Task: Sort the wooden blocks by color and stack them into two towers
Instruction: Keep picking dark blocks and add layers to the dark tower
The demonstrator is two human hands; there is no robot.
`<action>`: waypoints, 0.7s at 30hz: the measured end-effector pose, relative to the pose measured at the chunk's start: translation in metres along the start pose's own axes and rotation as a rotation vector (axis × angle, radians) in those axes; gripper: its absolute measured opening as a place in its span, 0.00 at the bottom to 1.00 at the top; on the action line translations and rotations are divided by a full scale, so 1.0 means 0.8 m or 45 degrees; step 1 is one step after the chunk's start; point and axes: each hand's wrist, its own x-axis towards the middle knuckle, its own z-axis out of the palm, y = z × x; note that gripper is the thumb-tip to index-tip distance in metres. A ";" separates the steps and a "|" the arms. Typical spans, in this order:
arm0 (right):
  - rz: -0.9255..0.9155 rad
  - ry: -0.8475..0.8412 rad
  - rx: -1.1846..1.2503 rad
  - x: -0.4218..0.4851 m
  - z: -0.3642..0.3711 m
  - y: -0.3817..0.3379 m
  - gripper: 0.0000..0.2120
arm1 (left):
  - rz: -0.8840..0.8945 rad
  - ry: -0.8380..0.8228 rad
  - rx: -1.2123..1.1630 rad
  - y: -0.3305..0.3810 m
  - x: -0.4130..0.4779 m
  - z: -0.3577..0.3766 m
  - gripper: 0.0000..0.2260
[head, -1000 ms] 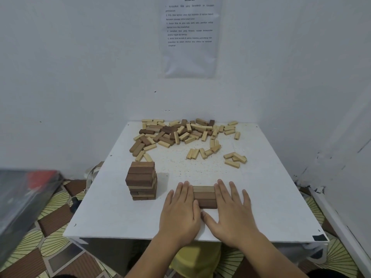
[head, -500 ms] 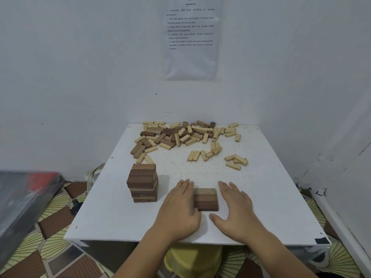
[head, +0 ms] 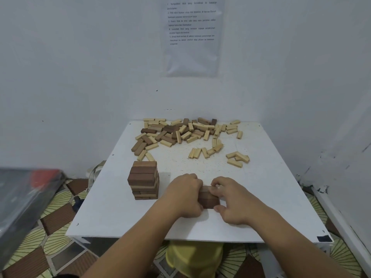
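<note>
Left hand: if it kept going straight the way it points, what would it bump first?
The small brown stack that the left hand grips; past it, probably the loose pale blocks, though depth is unclear.

Left hand (head: 183, 194) and right hand (head: 230, 199), a second ago flat with straight fingers either side of the brown block set (head: 207, 198), now curled around it, gripping from both ends
</note>
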 end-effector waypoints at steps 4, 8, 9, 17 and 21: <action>-0.032 0.017 0.006 0.000 0.000 0.003 0.21 | 0.009 -0.058 0.078 0.009 0.001 -0.008 0.14; -0.062 0.102 0.062 -0.002 0.003 0.004 0.22 | 0.016 -0.101 0.078 0.015 -0.001 -0.011 0.16; -0.069 0.116 0.073 -0.005 0.003 0.004 0.22 | 0.021 -0.105 0.083 0.017 -0.004 -0.011 0.16; -0.282 0.408 0.194 -0.029 -0.042 -0.034 0.16 | 0.154 0.213 -0.079 -0.004 -0.065 -0.074 0.26; -0.404 0.395 0.155 0.019 -0.079 -0.089 0.07 | 0.047 0.354 -0.174 -0.056 -0.080 -0.126 0.25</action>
